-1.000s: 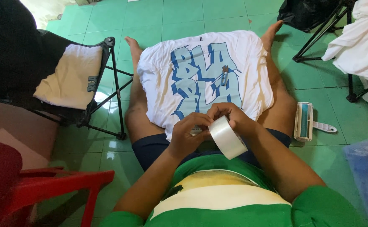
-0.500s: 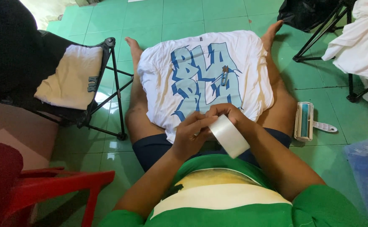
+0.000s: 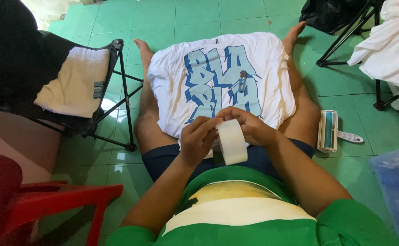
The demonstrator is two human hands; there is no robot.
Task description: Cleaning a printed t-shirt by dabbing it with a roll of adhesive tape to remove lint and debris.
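Sitting on a green tiled floor [image 3: 236, 18], a person is shown with a roll of pale tape [image 3: 231, 141] held between both hands over the lap. The left hand [image 3: 198, 139] is closed around the roll's near side, thumb and fingers pressed on its outer face; the right hand [image 3: 249, 125] is curled against the far side, fingertips apparently picking at the tape's edge, though the free end is hidden. No strip is seen pulled out, so the tape is judged not yet started, and nothing has been stuck down. Just beyond the hands a white T-shirt [image 3: 172, 86] with a blue graphic is spread flat across the legs, and a small dark tool [image 3: 242, 81] rests on its print. To the right of the right hand, near the thigh, a lint roller [image 3: 328, 130] lies on the tiles. Well to the left of the left hand stands a folding stool [image 3: 117, 82].
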